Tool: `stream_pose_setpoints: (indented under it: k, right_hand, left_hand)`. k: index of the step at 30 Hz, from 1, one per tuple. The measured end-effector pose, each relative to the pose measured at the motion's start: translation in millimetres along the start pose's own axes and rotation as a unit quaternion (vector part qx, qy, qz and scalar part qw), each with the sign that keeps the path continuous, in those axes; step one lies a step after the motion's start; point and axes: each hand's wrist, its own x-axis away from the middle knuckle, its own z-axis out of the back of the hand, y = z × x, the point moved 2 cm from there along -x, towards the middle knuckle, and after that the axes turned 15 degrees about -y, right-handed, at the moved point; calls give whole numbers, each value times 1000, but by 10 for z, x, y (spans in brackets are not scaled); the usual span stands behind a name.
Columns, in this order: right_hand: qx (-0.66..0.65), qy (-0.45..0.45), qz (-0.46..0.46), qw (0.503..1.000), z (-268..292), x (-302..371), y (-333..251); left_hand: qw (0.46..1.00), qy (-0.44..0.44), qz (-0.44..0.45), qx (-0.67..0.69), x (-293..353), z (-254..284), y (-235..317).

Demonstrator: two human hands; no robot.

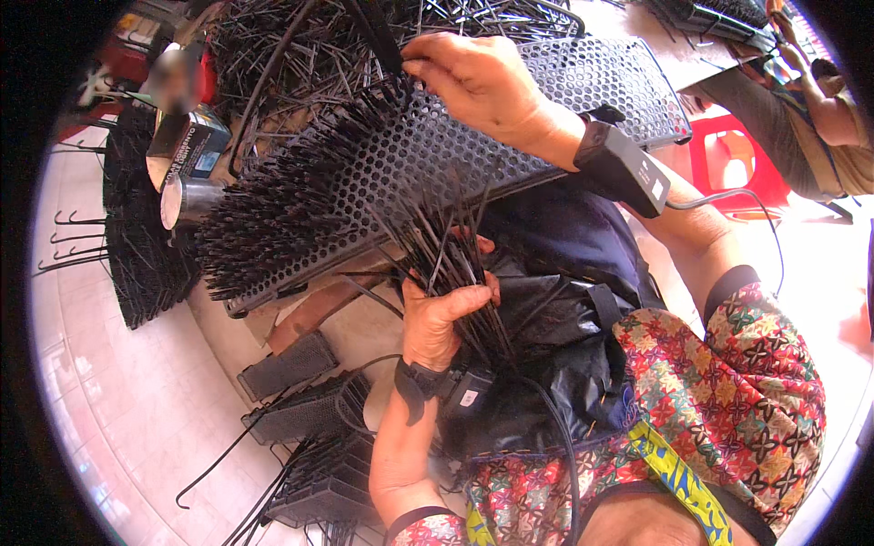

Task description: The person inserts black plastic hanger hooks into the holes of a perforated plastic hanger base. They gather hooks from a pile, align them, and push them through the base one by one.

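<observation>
A loose bundle of thin black strips sits in my left hand, its fingers and thumb wrapped round the middle. The strips fan out upward toward a black perforated panel, which lies tilted across my lap. Dense upright black bristles fill the holes at its left end, while the holes to the right are bare. Over the far edge of the bristled part, my right hand pinches thumb and finger together. What lies between those fingertips is too small to make out.
A large pile of loose black strips lies beyond the panel. Left of it are a metal can, a box and a finished bristle piece. More black pieces with long wires lie below. A red stool and another person are at right.
</observation>
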Motion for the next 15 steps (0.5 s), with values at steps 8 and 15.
stream_pose_setpoints:
  k: [8,15]
  right_hand:
    - [99,-169,50,979,-76,-151,21]
    - [98,-194,63,974,21,-345,105]
  left_hand:
    - [999,-24,-26,34,-40,25,-63]
    - [999,-35,-34,18,-113,-19,-139]
